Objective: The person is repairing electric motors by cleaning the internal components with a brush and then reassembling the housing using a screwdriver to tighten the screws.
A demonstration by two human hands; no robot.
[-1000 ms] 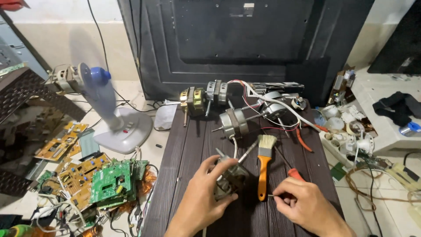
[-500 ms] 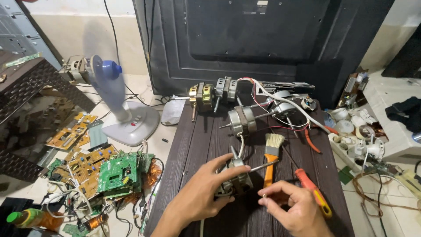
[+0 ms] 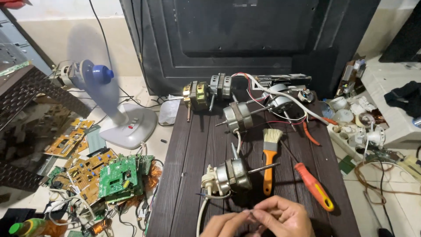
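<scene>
Head view, and your two hands meet at the near edge of the dark slatted desk (image 3: 188,175). Your left hand (image 3: 221,224) and right hand (image 3: 283,218) pinch fingertips together on something tiny; what it is, I cannot tell. So both grips are closed, on a thing too small to name. Just beyond them lies the silver round fan motor with a steel shaft (image 3: 232,175), apart from both hands. Its long axis runs sideways across the desk, shaft tip pointing right toward the orange-handled paintbrush (image 3: 268,164). Your left hand sits nearer the motor's white-wired end, your right nearer the shaft. Right of the brush lies the orange-handled screwdriver (image 3: 313,186), well clear of your right hand.
</scene>
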